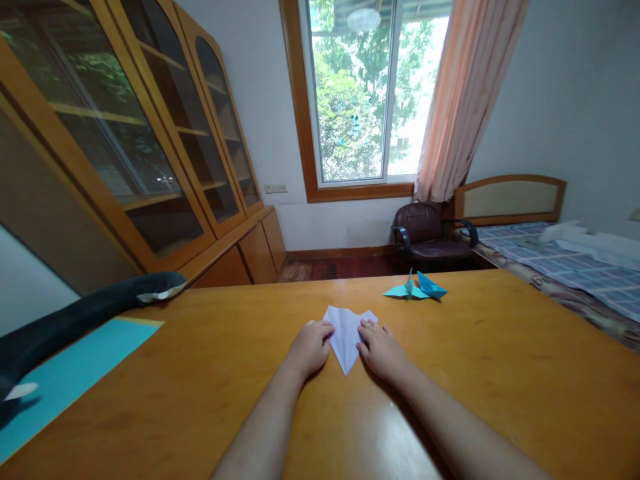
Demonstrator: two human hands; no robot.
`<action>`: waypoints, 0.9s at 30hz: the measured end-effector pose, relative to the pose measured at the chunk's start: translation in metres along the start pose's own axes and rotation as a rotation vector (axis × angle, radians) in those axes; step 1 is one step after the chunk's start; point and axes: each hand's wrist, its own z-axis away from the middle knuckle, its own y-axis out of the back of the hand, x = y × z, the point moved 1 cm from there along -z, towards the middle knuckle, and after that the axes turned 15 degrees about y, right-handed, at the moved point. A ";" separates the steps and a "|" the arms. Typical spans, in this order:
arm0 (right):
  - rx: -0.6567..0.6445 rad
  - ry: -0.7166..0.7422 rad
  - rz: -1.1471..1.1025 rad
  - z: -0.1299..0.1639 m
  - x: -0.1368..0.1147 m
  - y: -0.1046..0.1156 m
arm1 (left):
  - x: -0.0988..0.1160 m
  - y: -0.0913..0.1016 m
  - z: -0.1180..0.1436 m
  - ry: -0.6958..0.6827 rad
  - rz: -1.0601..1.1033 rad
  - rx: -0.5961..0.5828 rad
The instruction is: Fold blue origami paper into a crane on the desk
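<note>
A sheet of white folded paper (345,337) lies on the wooden table in front of me, its pointed end towards me and creases running along it. At its left edge my left hand (311,347) has its fingers curled, pinching the paper. My right hand (383,350) holds the opposite edge, fingers bent over the side and thumb low against it. The undersides of both hands are hidden. Beyond the right hand are a blue paper crane (407,290) and a blue paper boat (431,287), close together near the table's far edge.
On the left of the wooden table (225,373) lie a turquoise sheet (85,373) and a dark, long plush-like object (100,303). A glass-door cabinet (165,133) stands to the left. Past the far edge are an armchair (430,230) and a bed (575,253).
</note>
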 end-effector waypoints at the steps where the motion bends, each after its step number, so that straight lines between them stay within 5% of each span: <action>1: 0.002 -0.002 0.002 0.000 0.000 0.000 | 0.001 0.000 0.000 0.015 0.008 -0.004; 12: 0.000 -0.017 0.011 -0.002 0.001 -0.002 | -0.001 -0.018 -0.006 0.255 0.210 0.132; 27: 0.041 -0.003 0.039 -0.001 -0.001 -0.004 | 0.018 -0.026 -0.005 0.134 0.029 0.119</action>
